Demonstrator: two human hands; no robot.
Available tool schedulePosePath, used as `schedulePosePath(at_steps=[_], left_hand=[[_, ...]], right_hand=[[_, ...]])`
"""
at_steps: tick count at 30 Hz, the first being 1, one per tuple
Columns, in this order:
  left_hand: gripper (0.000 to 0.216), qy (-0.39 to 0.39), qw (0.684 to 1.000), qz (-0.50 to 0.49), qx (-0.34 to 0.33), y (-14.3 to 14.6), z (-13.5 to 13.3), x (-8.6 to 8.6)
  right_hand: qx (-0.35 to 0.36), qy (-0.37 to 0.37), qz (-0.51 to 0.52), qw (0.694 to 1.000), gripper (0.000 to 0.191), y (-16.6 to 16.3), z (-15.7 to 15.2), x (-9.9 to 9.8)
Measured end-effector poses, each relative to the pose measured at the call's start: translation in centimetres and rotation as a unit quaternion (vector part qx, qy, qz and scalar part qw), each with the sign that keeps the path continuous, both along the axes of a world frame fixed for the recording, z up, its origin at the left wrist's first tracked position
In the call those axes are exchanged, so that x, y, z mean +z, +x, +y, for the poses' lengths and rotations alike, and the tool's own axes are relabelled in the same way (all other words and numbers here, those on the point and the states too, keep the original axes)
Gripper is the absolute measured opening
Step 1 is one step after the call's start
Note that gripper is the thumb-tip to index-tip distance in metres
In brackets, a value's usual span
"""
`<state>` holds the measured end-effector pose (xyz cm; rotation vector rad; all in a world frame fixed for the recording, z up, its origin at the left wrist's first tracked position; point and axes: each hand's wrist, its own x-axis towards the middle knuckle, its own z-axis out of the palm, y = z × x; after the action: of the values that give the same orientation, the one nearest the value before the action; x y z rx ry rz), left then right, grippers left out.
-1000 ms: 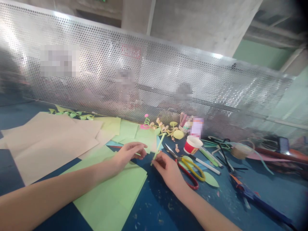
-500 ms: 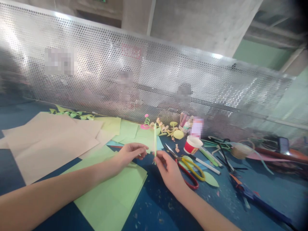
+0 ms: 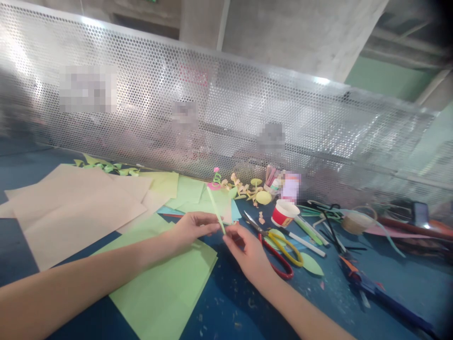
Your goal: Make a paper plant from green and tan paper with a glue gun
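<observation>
A narrow pale green paper strip (image 3: 215, 205) stands tilted to the upper left between my two hands. My right hand (image 3: 247, 248) pinches its lower end between thumb and fingers. My left hand (image 3: 194, 225) has its thumb and fingers closed on the strip a little above that end. Under my left hand and forearm lie light green paper sheets (image 3: 159, 293). Scissors with one yellow and one red handle (image 3: 283, 250) lie partly open just right of my right hand, beside a green paper leaf (image 3: 311, 264).
Beige paper sheets (image 3: 78, 203) spread at left. Behind the scissors stand a red and white paper cup (image 3: 284, 213) and small paper flowers (image 3: 264, 197). A blue glue gun (image 3: 385, 297) lies at right. A perforated metal screen (image 3: 226, 123) borders the table's back.
The strip has gone from upright to leaning left. My left hand has moved right and closed on it. My right hand still holds its lower end.
</observation>
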<state>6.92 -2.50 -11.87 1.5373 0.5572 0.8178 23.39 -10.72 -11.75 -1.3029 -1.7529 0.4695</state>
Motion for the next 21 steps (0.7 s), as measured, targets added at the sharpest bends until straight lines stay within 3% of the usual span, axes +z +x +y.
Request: schedulePosePath(at_steps=[6, 14, 21], left_hand=[[0.023, -0.007, 1.0, -0.007, 0.02, -0.1, 0.45, -0.47], [0.02, 0.009, 1.0, 0.021, 0.012, -0.14, -0.08, 0.15], [0.028, -0.061, 0.993, -0.025, 0.099, -0.21, 0.2, -0.08]], right_hand=[[0.003, -0.01, 0.01, 1.0, 0.019, 0.08, 0.09, -0.4], [0.042, -0.074, 0.034, 0.996, 0.024, 0.22, 0.16, -0.33], [0.04, -0.065, 0.014, 0.997, 0.024, 0.28, 0.3, -0.48]])
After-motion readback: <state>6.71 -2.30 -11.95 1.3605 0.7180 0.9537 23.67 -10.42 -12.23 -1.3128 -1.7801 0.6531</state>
